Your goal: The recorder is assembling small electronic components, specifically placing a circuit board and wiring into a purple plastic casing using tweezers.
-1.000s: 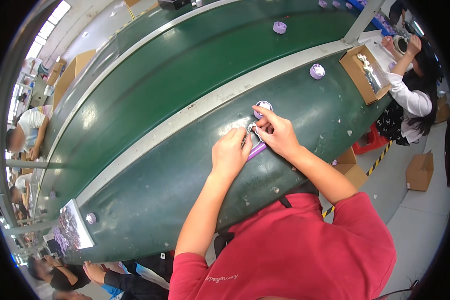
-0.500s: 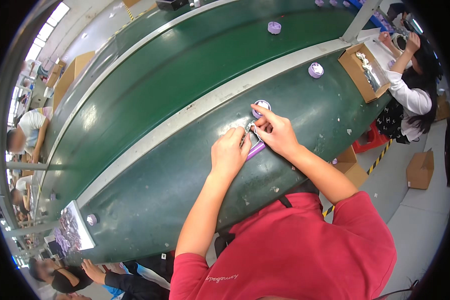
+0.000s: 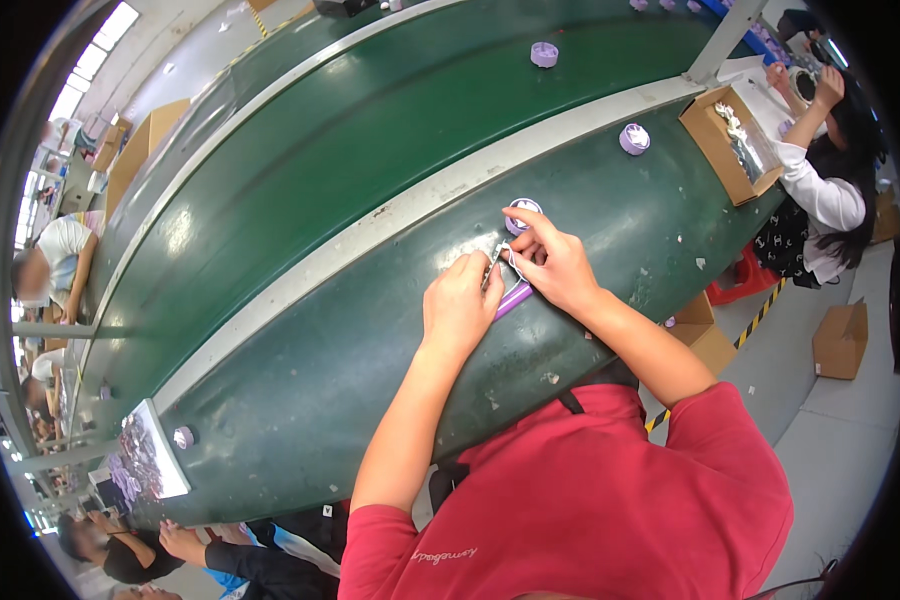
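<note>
My left hand [image 3: 458,302] is closed, pinching a small, thin dark-and-white strip [image 3: 494,262] between thumb and fingers. Opposite it, my right hand [image 3: 555,268] pinches a thin white wire [image 3: 515,266] beside the strip's upper end, its index finger stretched out. Below the fingertips a glossy purple bar-shaped piece [image 3: 513,299] shows, partly covered by both hands; what it joins to is hidden. Just beyond my right index finger stands a round purple part [image 3: 523,210] with white inside, partly covered by that finger.
Another round purple part [image 3: 634,139] sits farther right, near an open cardboard box [image 3: 718,150] of small parts. A green belt [image 3: 370,130] beyond the pale rail [image 3: 410,205] carries a purple ring [image 3: 544,54]. A white tray [image 3: 167,450] lies far left. Co-workers sit at both ends.
My hands hold almost the same pose. The purple ring on the belt has shifted slightly left. At the lower left a co-worker's hand has moved a little.
</note>
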Demonstrator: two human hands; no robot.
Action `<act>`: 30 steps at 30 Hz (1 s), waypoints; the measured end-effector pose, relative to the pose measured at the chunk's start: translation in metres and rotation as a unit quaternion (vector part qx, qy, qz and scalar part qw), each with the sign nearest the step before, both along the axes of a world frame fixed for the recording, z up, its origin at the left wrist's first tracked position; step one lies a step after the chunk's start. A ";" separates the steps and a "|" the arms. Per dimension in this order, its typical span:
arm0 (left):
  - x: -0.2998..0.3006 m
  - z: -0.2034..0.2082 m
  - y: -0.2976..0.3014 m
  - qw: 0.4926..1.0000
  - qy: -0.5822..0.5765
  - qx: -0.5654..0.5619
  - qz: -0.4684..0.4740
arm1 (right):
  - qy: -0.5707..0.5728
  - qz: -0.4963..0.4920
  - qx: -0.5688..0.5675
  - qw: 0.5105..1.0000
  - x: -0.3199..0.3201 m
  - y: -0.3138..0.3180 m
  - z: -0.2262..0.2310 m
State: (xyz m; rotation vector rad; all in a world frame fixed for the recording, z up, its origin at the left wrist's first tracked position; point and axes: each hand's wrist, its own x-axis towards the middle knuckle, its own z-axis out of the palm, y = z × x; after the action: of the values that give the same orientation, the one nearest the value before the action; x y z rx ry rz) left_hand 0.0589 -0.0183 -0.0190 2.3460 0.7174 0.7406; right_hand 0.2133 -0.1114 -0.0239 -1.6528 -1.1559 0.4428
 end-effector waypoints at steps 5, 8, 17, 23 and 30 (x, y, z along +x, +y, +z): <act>0.000 0.000 0.000 1.000 0.003 0.001 0.003 | -0.010 0.003 0.025 1.000 -0.001 0.001 -0.003; -0.001 0.000 0.001 0.999 0.029 0.014 -0.009 | -0.028 0.008 0.026 0.999 -0.001 0.000 -0.004; -0.001 0.004 0.002 0.999 0.005 0.026 -0.026 | -0.088 0.013 0.034 0.995 -0.001 -0.003 -0.006; -0.002 0.004 0.003 0.999 0.008 0.023 -0.028 | -0.087 0.014 0.027 0.996 -0.001 -0.003 -0.006; -0.002 0.003 0.002 1.000 0.008 0.016 -0.023 | -0.091 0.017 0.024 0.995 0.000 -0.003 -0.008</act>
State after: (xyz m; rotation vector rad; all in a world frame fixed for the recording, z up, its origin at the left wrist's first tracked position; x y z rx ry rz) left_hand 0.0571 -0.0162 -0.0158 2.3917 0.6610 0.7182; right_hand 0.2133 -0.1145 -0.0315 -1.6602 -1.3198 0.2878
